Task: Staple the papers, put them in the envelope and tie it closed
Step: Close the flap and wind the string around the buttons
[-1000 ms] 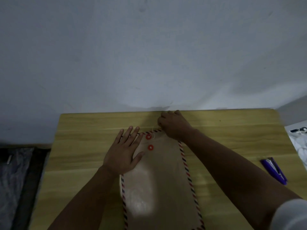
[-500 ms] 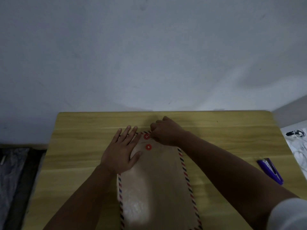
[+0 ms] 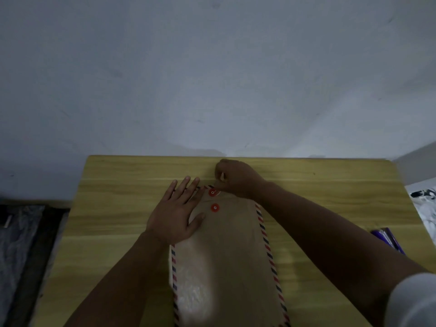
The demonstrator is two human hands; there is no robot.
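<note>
A brown envelope (image 3: 231, 256) with a red and blue striped border lies lengthwise on the wooden table (image 3: 118, 208), flap folded down at the far end. Two red buttons sit near its top: the upper button (image 3: 213, 192) on the flap, the lower button (image 3: 215, 207) on the body. My left hand (image 3: 179, 213) lies flat with straight fingers on the envelope's upper left part. My right hand (image 3: 236, 177), fingers curled, pinches a thin white string (image 3: 218, 188) just beyond the upper button. The papers are not visible.
A purple stapler (image 3: 389, 239) lies at the table's right side, partly behind my right forearm. White printed sheets (image 3: 424, 201) show at the far right edge. A grey wall stands right behind the table. Dark floor lies to the left.
My right hand circled near the upper button, first toward it and now back to the far side, keeping the string. My left hand stayed flat on the envelope.
</note>
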